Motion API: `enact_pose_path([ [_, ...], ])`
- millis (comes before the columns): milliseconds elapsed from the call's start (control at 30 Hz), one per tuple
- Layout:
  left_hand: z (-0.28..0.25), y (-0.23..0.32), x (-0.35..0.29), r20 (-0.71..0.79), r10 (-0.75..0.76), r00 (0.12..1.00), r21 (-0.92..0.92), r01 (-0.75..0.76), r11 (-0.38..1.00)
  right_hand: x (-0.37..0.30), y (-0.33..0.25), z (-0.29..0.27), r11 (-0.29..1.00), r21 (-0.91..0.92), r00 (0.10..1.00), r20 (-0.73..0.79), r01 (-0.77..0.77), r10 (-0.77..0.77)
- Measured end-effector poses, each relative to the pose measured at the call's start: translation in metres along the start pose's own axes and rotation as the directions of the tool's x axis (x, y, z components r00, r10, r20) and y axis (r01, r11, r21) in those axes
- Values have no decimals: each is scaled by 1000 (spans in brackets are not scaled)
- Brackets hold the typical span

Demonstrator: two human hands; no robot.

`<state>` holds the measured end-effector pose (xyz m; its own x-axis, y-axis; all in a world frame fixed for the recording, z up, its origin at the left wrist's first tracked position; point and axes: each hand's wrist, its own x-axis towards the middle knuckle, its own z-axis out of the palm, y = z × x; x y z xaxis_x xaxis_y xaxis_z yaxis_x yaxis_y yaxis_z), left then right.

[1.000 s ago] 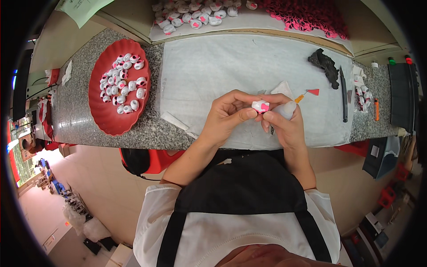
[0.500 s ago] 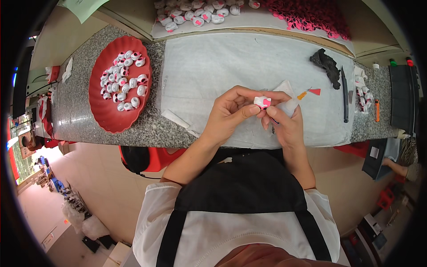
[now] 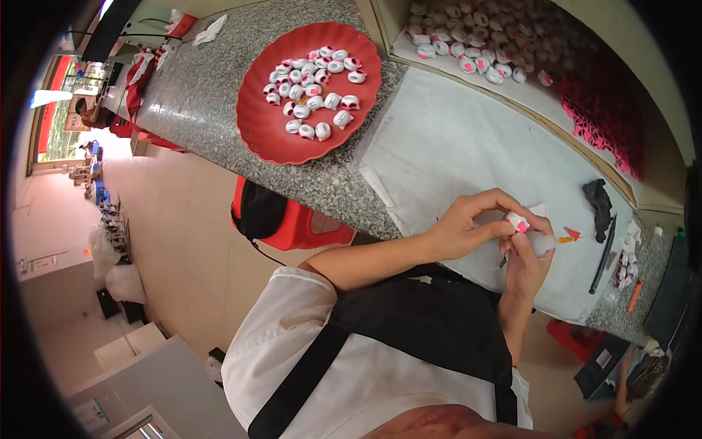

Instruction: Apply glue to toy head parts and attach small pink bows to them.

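Note:
My left hand (image 3: 474, 225) pinches a small white figure piece with a pink patch (image 3: 518, 223) between thumb and fingers. The fingertips of my right hand (image 3: 528, 272) meet it from the other side. That same right hand is closed around a small translucent squeeze bottle (image 3: 542, 242), whose thin orange-yellow nozzle (image 3: 564, 240) points to the right. Close to the nozzle's end is a small red triangular piece (image 3: 573, 233); whether it is attached cannot be made out. Both hands are over a white sheet (image 3: 439, 132) on the worktop, with a folded white paper (image 3: 540, 209) just behind them.
A red scalloped plate (image 3: 256, 124) with several white-and-pink pieces stands on the granite worktop (image 3: 212, 80) at left. More pieces (image 3: 482, 64) and pink parts (image 3: 599, 135) fill the back shelf. At right lie a black crumpled cloth (image 3: 599, 208), a dark slim tool (image 3: 603, 256) and an orange pen-like item (image 3: 635, 295).
The head view has swung to the left, so the plate and hands now appear farther right and the worktop looks tilted. Both hands keep their hold on the figure piece and bottle.

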<state>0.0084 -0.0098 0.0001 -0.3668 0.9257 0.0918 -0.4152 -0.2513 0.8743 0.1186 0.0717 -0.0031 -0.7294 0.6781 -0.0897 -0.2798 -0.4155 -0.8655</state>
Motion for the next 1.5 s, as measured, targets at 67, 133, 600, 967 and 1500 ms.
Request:
enact_pose_path([
  [67,-1,4,1,-16,16,1000,111,-14,994,1,-1,3,999,30,1000,-17,9,-8],
  [133,-2,13,2,18,163,987,451,-153,879,1,-4,7,999,-28,997,-72,-29,27],
  [600,-137,125,15,43,395,918,965,65,-255,5,-14,-20,956,-293,988,-148,7,-52],
  [967,-42,19,212,501,242,831,860,-445,-250,2,-11,-26,954,-249,954,-207,165,-219],
  [1500,0,49,43,-69,-247,966,99,253,962,-2,-24,-28,966,-24,950,-172,259,-259],
])
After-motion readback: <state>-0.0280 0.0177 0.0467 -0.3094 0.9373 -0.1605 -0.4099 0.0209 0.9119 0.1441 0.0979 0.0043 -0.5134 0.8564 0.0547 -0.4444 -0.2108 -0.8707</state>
